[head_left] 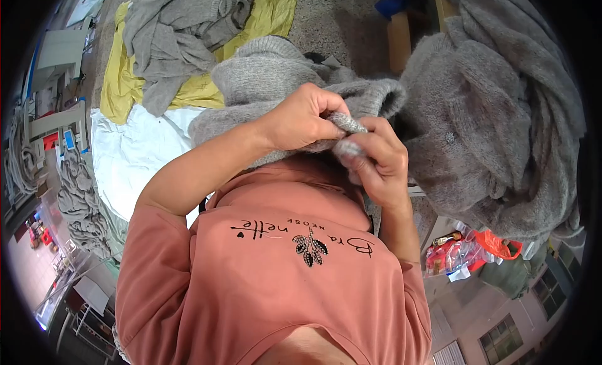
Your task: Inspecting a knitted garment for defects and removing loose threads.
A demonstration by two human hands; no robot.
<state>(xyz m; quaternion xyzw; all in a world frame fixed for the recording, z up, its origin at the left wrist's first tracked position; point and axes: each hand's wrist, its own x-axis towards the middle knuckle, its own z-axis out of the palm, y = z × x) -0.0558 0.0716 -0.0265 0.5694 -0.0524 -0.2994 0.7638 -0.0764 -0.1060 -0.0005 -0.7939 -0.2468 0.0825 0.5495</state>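
A light grey knitted garment (266, 73) lies bunched across my lap, with a ribbed edge along its far part. My left hand (300, 119) is closed, its thumb and fingers pinching a narrow rolled edge of the knit. Close beside it on the right, my right hand (384, 155) also grips the knit, its fingers bent and a fuzzy tuft of the fabric showing at the thumb. The two hands nearly meet, and a short stretch of the edge runs between them. Whether anything small is in the fingers besides the knit is hidden.
A big heap of grey-brown knits (489, 114) rises at my right. Ahead on the left, more grey knitwear (179, 45) rests on a yellow sheet (116, 83), near a white sheet (119, 158). Red and clear plastic bags (458, 255) sit below the right heap.
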